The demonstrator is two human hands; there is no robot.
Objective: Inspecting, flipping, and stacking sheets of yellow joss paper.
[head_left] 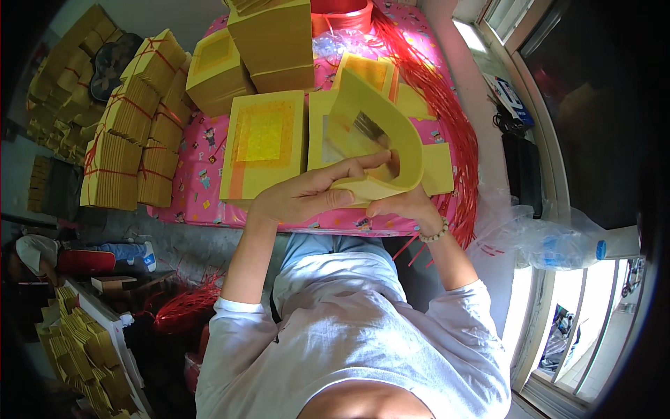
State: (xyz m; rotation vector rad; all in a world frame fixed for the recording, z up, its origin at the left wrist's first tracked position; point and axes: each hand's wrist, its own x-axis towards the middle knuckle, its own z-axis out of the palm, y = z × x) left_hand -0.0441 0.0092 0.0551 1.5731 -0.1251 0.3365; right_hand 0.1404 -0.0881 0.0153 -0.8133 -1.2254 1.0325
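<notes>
My left hand [306, 194] and my right hand [410, 204] hold a bundle of yellow paper sheets [408, 143] between them, above the front edge of the pink patterned table cover [199, 171]. The bundle is bent into a curve, its upper end standing up. My left fingers reach inside the bend with the thumb at its near edge. My right hand grips from below and wears a beaded bracelet [434, 230]; part of its fingers is hidden by the paper. Just left lies a stack of yellow paper with a gold foil square [262, 136].
Tall yellow paper stacks [272, 45] stand at the back, and red-tied bundles [115, 150] at the left. Long red strings [457, 140] hang along the table's right side near a window. A plastic bottle [569, 250] lies right. Another person [42, 255] is at far left.
</notes>
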